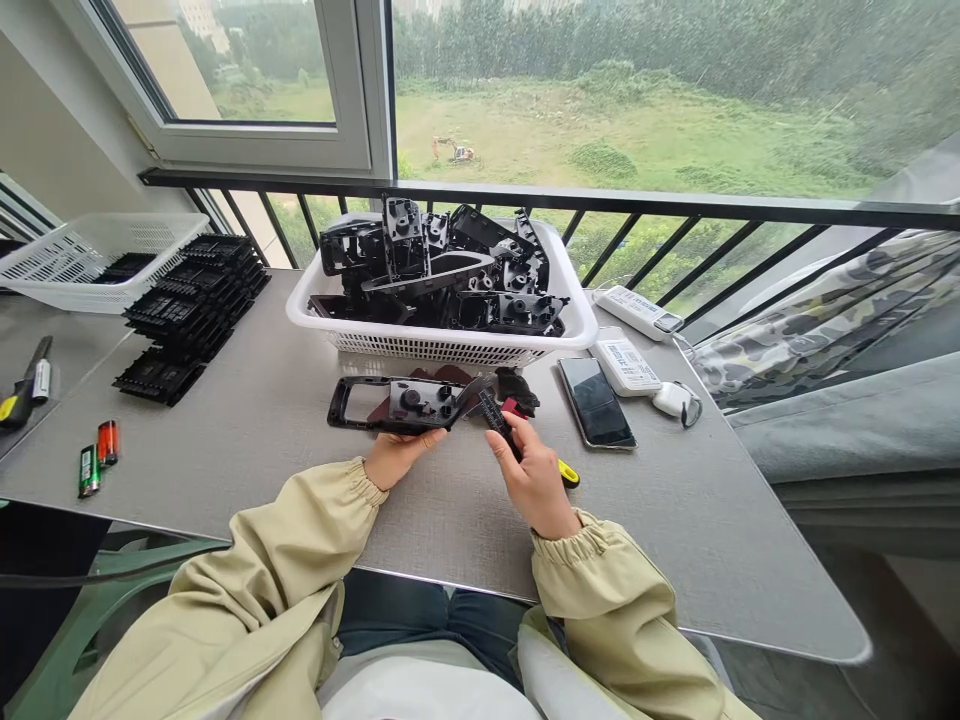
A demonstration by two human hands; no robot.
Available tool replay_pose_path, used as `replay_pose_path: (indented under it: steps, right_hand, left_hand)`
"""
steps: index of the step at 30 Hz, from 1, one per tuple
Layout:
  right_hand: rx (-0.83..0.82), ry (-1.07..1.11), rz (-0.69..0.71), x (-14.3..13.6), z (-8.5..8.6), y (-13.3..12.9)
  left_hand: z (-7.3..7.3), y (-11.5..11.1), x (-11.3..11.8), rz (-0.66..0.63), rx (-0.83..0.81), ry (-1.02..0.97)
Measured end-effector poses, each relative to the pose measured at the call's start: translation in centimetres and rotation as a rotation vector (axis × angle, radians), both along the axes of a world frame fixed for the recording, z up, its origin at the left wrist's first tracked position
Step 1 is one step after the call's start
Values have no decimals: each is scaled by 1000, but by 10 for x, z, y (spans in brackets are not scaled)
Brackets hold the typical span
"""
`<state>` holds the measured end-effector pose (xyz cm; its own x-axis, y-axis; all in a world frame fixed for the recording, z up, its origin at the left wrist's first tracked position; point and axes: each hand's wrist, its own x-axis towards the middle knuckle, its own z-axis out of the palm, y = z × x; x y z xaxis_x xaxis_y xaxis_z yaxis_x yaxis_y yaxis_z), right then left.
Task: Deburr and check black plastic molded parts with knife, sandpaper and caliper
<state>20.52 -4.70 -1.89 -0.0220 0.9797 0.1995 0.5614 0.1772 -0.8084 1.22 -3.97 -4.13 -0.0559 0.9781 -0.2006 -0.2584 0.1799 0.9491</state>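
My left hand (pixel 401 458) is closed on the near edge of a black plastic housing (pixel 416 400), long, with a rectangular opening at its left end. In my right hand (pixel 534 478) is a utility knife (pixel 495 415) with a dark body and a yellow end (pixel 568 474). Its tip points up and left, at the right end of the housing; whether they touch I cannot tell. Behind the knife lies a small crumpled black piece (pixel 517 388), with a bit of red beside it. Dark reddish scraps (pixel 451 374) show partly behind the housing.
A white basket (pixel 442 345) heaped with black plastic parts stands at the back. Stacked black panels (pixel 191 310) and another white basket (pixel 52 285) are left, with two batteries (pixel 97 460) and a black-and-yellow tool (pixel 26 390). A phone (pixel 596 402) and white power devices (pixel 628 366) lie right.
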Motion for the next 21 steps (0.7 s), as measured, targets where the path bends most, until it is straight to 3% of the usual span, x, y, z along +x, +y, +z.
replay_pose_path:
  steps: [6, 12, 21]
  right_hand:
    - [12, 15, 19, -13, -5, -7]
    - [-42, 128, 27, -16, -10, -7]
    - [-62, 192, -15, -13, -5, -8]
  left_hand:
    - [4, -12, 6, 70, 87, 219]
    - [13, -14, 8, -19, 222, 153]
    - [6, -10, 10, -45, 409, 156]
